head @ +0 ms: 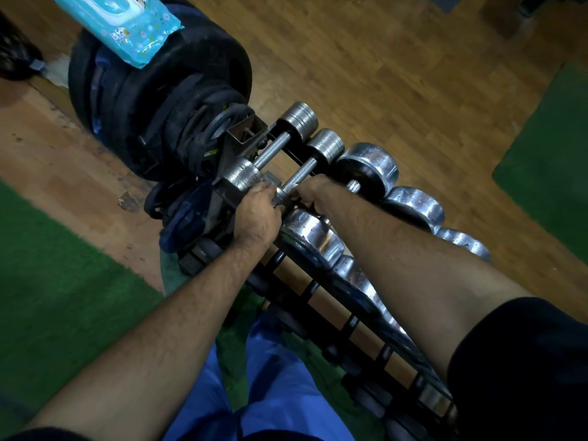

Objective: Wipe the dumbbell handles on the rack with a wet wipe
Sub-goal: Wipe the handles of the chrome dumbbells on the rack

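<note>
Wood-plank flooring (397, 58) fills the upper right of the frame, with green matting (57, 281) at lower left and far right.

Head view: a black rack (350, 323) runs diagonally from centre to lower right, carrying a row of chrome dumbbells. A stack of black rubber weight plates (159, 100) stands at upper left, with a light-blue wet wipe pack (127, 23) resting on top, its flap appearing closed.

Grip state: the left hand (254, 214) is curled around the near chrome end of the second dumbbell (327, 144), steadying it. The right hand (310, 194) is closed around the near end of the second dumbbell's handle (302, 178). A small pale patch shows at its fingers and may be the wipe; this cannot be confirmed.

Progress, as a judgement: wiping is at an early stage. The hands work on the second bar from the top of the row. The first dumbbell handle (270, 151) lies just beside it, and whether it is already wiped cannot be told. The larger dumbbells (369, 167) toward lower right appear still to be done.

Materials: handles are straight, knurled steel rods. Small heads are stacked, ridged discs. Larger heads are smooth, rounded chrome with pitting and bright reflections.
</note>
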`<state>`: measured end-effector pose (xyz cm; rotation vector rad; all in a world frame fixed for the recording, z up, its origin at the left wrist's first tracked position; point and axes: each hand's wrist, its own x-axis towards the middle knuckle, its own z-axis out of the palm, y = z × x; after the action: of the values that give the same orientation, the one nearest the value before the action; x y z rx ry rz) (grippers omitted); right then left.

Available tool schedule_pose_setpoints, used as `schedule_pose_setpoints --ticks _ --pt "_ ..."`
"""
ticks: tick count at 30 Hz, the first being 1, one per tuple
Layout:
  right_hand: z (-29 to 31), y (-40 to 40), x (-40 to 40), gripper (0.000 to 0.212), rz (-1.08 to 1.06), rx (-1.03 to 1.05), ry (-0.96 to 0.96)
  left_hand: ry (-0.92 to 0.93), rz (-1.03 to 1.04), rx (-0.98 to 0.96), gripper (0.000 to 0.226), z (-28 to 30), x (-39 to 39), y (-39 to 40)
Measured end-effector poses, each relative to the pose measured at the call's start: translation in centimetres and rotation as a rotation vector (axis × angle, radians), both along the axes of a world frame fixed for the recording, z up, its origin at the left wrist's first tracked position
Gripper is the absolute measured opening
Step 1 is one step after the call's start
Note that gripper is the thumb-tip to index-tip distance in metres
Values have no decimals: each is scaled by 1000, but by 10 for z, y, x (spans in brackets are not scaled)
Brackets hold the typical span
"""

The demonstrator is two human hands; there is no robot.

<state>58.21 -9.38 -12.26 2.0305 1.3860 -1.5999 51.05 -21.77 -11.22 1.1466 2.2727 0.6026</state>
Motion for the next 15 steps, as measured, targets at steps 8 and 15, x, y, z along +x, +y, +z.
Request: schedule_pose_setpoints --ticks 8,15 --pt "-28 11 6 37 -279 323 -64 1 7 -10 50 3 2 0" --pt "-13 0 -4 36 -142 298 -55 -15 23 -1 48 -2 -2 3"
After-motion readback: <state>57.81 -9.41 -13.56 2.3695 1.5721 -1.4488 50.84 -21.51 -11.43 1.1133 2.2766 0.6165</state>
